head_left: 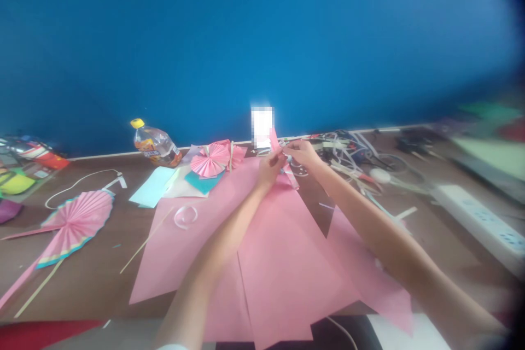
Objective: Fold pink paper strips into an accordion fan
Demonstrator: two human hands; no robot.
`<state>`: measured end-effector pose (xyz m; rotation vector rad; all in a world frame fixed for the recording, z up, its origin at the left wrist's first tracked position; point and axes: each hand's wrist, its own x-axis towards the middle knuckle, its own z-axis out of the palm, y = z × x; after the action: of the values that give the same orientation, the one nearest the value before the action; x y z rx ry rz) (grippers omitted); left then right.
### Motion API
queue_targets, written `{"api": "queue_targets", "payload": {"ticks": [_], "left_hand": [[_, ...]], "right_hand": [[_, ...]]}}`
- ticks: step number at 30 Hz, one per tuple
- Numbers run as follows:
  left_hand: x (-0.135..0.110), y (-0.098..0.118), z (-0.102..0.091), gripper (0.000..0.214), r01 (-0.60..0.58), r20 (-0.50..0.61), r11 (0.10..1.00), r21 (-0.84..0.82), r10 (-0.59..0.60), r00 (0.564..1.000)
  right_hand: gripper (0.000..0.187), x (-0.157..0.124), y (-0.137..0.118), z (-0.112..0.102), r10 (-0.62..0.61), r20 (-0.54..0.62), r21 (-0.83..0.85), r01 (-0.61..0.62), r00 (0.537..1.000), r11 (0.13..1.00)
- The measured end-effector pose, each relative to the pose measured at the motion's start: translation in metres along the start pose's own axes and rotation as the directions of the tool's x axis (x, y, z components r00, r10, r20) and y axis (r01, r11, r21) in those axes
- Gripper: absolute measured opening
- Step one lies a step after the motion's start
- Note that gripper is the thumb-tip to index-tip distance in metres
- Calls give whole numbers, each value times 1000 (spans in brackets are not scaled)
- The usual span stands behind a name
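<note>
Both arms reach out over large pink paper sheets spread on the table. My left hand is closed around a narrow folded strip of pink paper, whose upper end sticks up above the fingers. Close beside it, my right hand is pinched at the same spot, with its fingertips near the strip. What lies between those fingertips is too small to make out. Just left of the hands, a pink pleated paper rosette rests on teal paper.
A bottle with a yellow cap stands by the blue wall. A pink pleated fan lies at the left, near a thin stick. Tangled cables and a white power strip occupy the right. A tape ring lies on the paper.
</note>
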<state>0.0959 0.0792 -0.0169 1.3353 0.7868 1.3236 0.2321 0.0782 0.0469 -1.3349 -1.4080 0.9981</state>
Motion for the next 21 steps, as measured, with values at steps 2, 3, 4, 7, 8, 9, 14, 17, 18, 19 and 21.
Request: {"api": "queue_targets", "payload": {"ticks": [2,3,4,7,8,9,14,17,18,19,21], "left_hand": [[1,-2,0,47,6,-6,1000,-14,-6,1000],[1,-3,0,47,8,-10,1000,-23,-9,1000],[2,-3,1,47,12,-12,999,-32,-12,1000],[2,-3,1,44,26,-10,998,-64,-27,1000],[1,-2,1,43,34,-7,997,-71,-34,999],[1,-1,1,42,43,-2,996,-76,-43,999],[0,0,-2,39,54,-11,996,-65,-55,998],[1,-5,-3,35,31,-58,998,-57,-35,998],[1,-7,-3,33,26,-75,998,-55,-30,997],[2,-9,-4,32,23,-89,998,-54,-27,996],[3,-12,-4,29,23,-105,998,-56,-29,994]], "right_hand": [[18,1,1,0,5,19,-2,-5,1000,1000],[18,2,1,-1,12,34,0,-12,999,1000],[18,3,1,-2,20,51,6,-20,998,1000],[20,4,2,-4,28,119,51,-34,992,998],[20,4,3,-4,25,138,68,-35,990,997],[21,4,3,-4,24,151,84,-37,988,996],[22,5,8,-3,40,190,131,-66,981,989],[20,4,7,-3,21,209,97,-42,978,994],[19,3,6,-2,16,205,77,-32,979,997],[19,2,5,-2,11,197,57,-23,980,998],[18,0,2,-2,-2,179,22,-2,984,1000]]}}
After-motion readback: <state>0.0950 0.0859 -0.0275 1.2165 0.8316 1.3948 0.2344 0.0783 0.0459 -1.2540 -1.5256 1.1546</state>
